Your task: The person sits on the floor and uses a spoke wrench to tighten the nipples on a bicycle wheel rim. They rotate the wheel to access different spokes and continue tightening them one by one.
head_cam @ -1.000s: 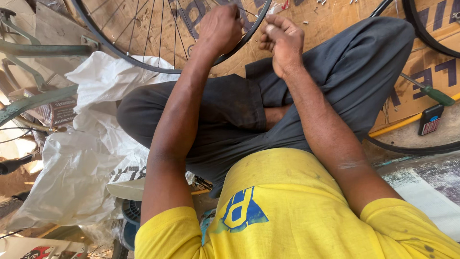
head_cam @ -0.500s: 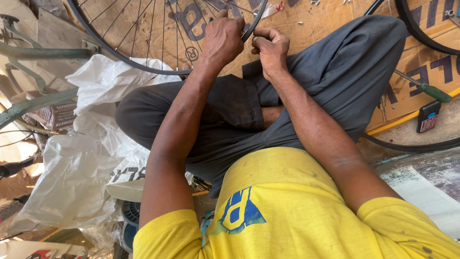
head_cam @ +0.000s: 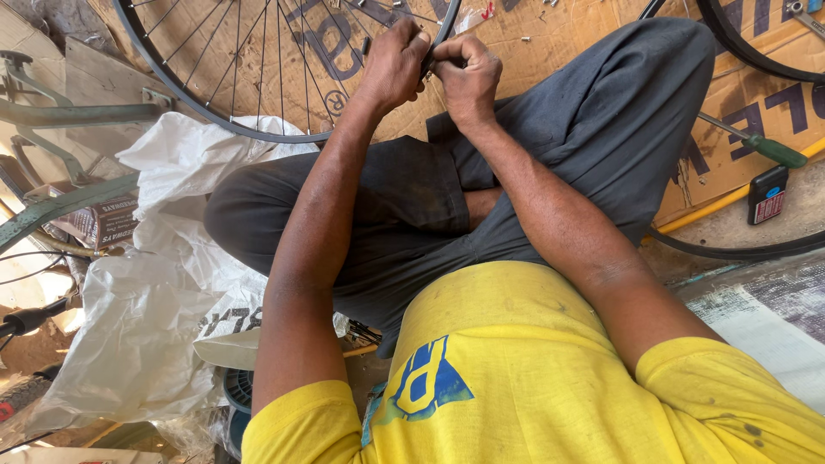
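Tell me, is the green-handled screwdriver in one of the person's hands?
No, the screwdriver lies on the cardboard; both hands grip the wheel rim.

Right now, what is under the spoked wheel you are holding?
Flattened brown cardboard lies under the spoked wheel, with small scattered bits on it. Both hands, left hand and right hand, cover the rim there, hiding what is beneath.

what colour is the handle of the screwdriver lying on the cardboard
Green. The screwdriver handle lies on the cardboard, clearest in the head view.
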